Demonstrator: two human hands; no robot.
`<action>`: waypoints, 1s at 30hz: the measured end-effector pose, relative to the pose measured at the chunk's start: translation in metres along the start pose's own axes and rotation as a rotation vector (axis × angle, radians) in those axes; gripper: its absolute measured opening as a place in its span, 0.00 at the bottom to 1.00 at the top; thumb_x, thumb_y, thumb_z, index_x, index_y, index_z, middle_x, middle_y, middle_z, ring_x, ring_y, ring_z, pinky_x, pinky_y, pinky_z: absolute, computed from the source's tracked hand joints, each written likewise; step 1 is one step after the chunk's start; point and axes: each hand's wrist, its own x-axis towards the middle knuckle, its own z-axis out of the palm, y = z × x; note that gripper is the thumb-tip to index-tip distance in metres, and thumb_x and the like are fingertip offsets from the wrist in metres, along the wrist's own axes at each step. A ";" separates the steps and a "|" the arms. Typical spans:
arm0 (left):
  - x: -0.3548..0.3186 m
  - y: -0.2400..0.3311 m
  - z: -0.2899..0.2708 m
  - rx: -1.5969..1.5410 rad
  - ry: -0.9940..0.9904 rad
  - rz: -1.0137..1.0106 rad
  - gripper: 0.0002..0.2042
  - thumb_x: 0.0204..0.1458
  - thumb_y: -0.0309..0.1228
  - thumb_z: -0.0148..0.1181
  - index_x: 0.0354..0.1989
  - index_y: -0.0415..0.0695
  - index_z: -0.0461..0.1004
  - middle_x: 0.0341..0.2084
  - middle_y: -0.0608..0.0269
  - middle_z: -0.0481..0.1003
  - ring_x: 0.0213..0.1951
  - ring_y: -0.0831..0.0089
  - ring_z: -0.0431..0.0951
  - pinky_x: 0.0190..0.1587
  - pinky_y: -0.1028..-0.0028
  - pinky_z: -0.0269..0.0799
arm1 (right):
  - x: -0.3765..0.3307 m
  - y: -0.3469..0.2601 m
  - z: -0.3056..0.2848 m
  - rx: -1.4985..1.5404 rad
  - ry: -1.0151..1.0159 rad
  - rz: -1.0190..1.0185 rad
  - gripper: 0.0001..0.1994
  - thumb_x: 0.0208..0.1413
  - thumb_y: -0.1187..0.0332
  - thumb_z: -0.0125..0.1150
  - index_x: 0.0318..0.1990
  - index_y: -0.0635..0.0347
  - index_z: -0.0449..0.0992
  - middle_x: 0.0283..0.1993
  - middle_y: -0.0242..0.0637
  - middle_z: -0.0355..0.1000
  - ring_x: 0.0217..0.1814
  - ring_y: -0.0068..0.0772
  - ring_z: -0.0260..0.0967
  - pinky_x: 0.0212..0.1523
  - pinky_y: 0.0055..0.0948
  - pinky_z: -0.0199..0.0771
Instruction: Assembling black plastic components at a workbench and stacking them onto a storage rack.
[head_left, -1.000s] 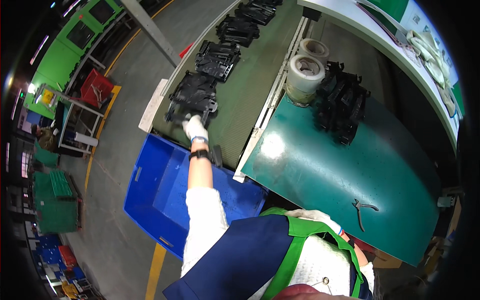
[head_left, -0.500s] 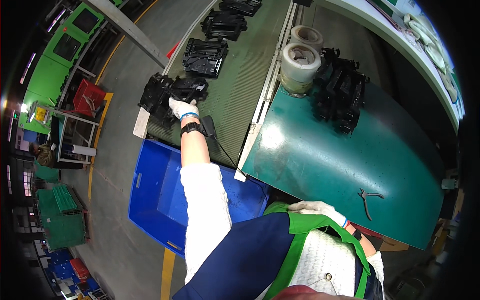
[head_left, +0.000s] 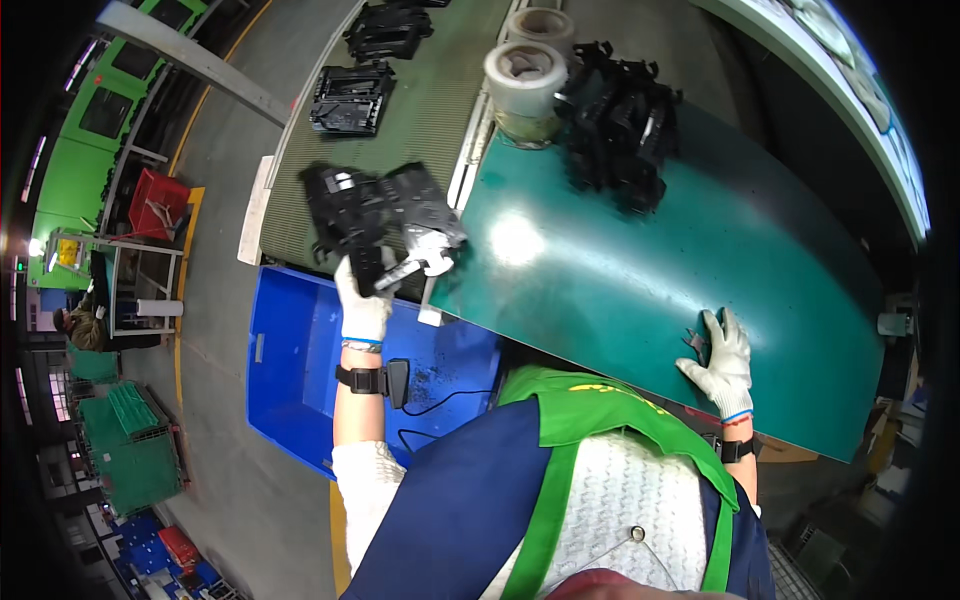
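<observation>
A black moulded plastic part [head_left: 352, 215], made of two joined or overlapping pieces and blurred by motion, hangs over the near end of the conveyor. My left hand [head_left: 365, 305], in a white glove, is closed on its lower edge. On the green tabletop, my gloved right hand [head_left: 722, 370] lies over a pair of pliers [head_left: 697, 343] with its fingers stretched apart. Only the tip of the pliers shows, between thumb and forefinger; the rest is hidden beneath the hand.
Further black parts [head_left: 352, 98] lie along the conveyor belt [head_left: 425, 110]. A blue bin [head_left: 290, 350] stands below its near end. On the green table [head_left: 590, 270] are two rolls of clear film [head_left: 525, 80] and a pile of black parts [head_left: 618, 125].
My left hand has lifted the black part off the belt and drawn it nearer. My right hand has moved from the apron front onto the pliers. The whole view has shifted.
</observation>
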 end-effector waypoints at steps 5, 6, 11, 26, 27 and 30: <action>-0.014 -0.058 0.042 -0.118 -0.117 -0.245 0.05 0.62 0.31 0.55 0.41 0.49 0.78 0.33 0.66 0.80 0.33 0.70 0.83 0.35 0.66 0.82 | -0.012 0.019 -0.011 0.013 -0.043 -0.068 0.44 0.40 0.57 0.80 0.69 0.48 0.69 0.75 0.51 0.58 0.75 0.58 0.57 0.73 0.49 0.63; -0.018 -0.067 0.051 -0.073 -0.168 -0.286 0.06 0.62 0.31 0.56 0.45 0.48 0.77 0.34 0.65 0.80 0.34 0.70 0.83 0.38 0.66 0.83 | -0.015 0.023 -0.014 0.000 -0.062 -0.082 0.43 0.40 0.58 0.80 0.69 0.48 0.69 0.74 0.50 0.60 0.73 0.58 0.59 0.72 0.49 0.64; -0.014 -0.089 0.056 0.136 -0.344 -0.404 0.20 0.59 0.29 0.57 0.60 0.43 0.70 0.40 0.61 0.80 0.41 0.69 0.82 0.50 0.67 0.83 | -0.031 0.053 -0.004 0.081 0.018 -0.096 0.36 0.41 0.65 0.75 0.64 0.49 0.73 0.67 0.48 0.66 0.67 0.57 0.65 0.68 0.48 0.68; -0.126 -0.134 0.150 0.401 -0.567 -0.219 0.36 0.47 0.23 0.55 0.70 0.38 0.61 0.44 0.61 0.78 0.40 0.74 0.78 0.42 0.74 0.78 | -0.003 0.125 0.063 0.585 0.566 -0.311 0.08 0.59 0.76 0.62 0.45 0.59 0.75 0.40 0.39 0.75 0.39 0.40 0.73 0.43 0.34 0.74; -0.136 -0.143 0.157 0.418 -0.637 -0.265 0.36 0.47 0.24 0.56 0.71 0.38 0.60 0.45 0.60 0.77 0.39 0.74 0.78 0.43 0.74 0.78 | -0.004 0.129 0.068 0.562 0.569 -0.286 0.08 0.59 0.76 0.62 0.45 0.59 0.75 0.40 0.39 0.75 0.39 0.40 0.73 0.43 0.34 0.74; -0.162 -0.177 0.193 0.425 -0.780 -0.325 0.38 0.47 0.24 0.57 0.72 0.38 0.59 0.46 0.59 0.77 0.39 0.73 0.78 0.43 0.74 0.77 | -0.006 0.130 0.066 1.164 0.311 0.063 0.09 0.69 0.72 0.58 0.53 0.61 0.72 0.38 0.34 0.73 0.36 0.28 0.69 0.42 0.28 0.73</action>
